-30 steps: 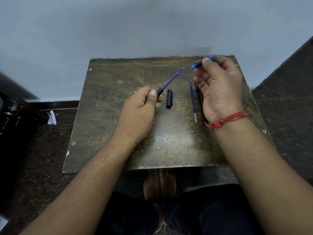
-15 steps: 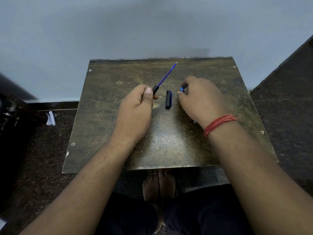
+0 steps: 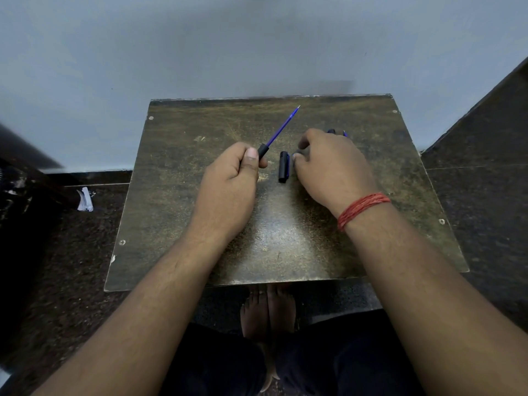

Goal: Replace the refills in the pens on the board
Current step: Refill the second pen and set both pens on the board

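My left hand [image 3: 228, 178] is closed around a black pen barrel [image 3: 263, 150]. A blue refill [image 3: 281, 125] sticks out of the barrel, pointing up and to the right over the brown board [image 3: 183, 212]. A black cap [image 3: 283, 167] lies on the board between my hands. Just right of the cap, my right hand [image 3: 331, 167] rests palm down with its fingers curled and the fingertips almost touching the cap. What lies under those fingers is hidden. Blue pen ends [image 3: 335, 132] peek out behind the right hand.
The board sits low against a pale wall [image 3: 257, 47], with dark floor on both sides. A scrap of white paper [image 3: 85, 199] lies on the floor to the left. My bare feet [image 3: 268, 310] are under the board's near edge.
My right hand, which held a blue pen piece raised at the board's far right, has come down beside the black cap. My left hand has tilted the refill slightly higher.
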A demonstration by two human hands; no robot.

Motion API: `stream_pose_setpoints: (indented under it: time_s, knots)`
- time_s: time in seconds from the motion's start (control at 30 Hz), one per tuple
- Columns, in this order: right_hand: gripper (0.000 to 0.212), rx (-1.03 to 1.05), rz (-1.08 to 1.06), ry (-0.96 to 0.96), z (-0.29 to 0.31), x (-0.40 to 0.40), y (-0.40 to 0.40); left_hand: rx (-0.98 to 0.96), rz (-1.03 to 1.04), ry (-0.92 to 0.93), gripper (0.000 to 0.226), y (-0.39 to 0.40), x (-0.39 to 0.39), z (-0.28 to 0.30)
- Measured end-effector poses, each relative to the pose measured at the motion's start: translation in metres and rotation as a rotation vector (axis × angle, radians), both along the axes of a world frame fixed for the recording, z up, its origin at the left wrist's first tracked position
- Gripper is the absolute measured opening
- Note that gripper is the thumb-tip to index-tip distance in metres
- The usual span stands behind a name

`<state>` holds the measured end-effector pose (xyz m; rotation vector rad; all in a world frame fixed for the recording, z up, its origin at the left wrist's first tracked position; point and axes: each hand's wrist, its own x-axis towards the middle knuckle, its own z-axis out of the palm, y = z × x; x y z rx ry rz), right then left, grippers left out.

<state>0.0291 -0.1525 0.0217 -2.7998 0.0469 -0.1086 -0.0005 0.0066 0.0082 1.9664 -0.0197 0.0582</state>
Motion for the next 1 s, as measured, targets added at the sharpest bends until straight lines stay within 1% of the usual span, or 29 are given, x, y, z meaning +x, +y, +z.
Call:
stream_pose_setpoints:
  time_s: [0.07,0.13,0.23,0.33,0.4,0.43,0.5,0.67,0.77,0.87,1.0]
  knots:
    - [0.022,0.057,-0.04,-0.038,0.004,0.0,-0.003,-0.002,0.006,-0.002,0.032,0.0,0.001,0.0]
    - [0.02,0.162,-0.092,-0.104,0.007,0.0,-0.005,0.0,0.012,0.001,0.031,0.0,0.001,0.001]
    - [0.014,0.447,-0.152,-0.152,0.009,0.002,-0.007,0.01,0.014,0.001,0.031,0.001,0.0,0.003]
    - [0.019,0.776,-0.141,-0.057,0.009,-0.002,-0.001,0.005,0.025,-0.003,0.031,0.001,0.001,0.002]
    - [0.023,1.003,-0.099,0.08,0.009,-0.006,0.007,0.002,0.029,-0.008,0.031,0.0,0.001,0.002]
    - [0.024,1.077,-0.071,0.147,0.008,-0.007,0.012,0.007,0.024,-0.01,0.031,0.0,0.001,0.002]
    - [0.024,1.125,-0.026,0.22,0.005,-0.009,0.019,0.032,0.007,-0.018,0.032,-0.001,0.001,0.002]
    - [0.017,1.236,-0.043,0.256,0.002,-0.009,0.021,0.095,-0.019,-0.02,0.031,-0.002,0.001,0.001]
    - [0.023,1.32,-0.083,0.246,0.001,-0.007,0.019,0.123,-0.023,-0.029,0.029,-0.004,-0.001,0.002]
    - [0.026,1.377,-0.131,0.176,0.001,-0.003,0.012,0.142,-0.019,-0.019,0.029,-0.003,-0.002,0.003]
    - [0.023,1.542,-0.294,-0.029,0.005,0.006,-0.008,0.158,-0.013,0.0,0.03,-0.002,-0.002,0.005]
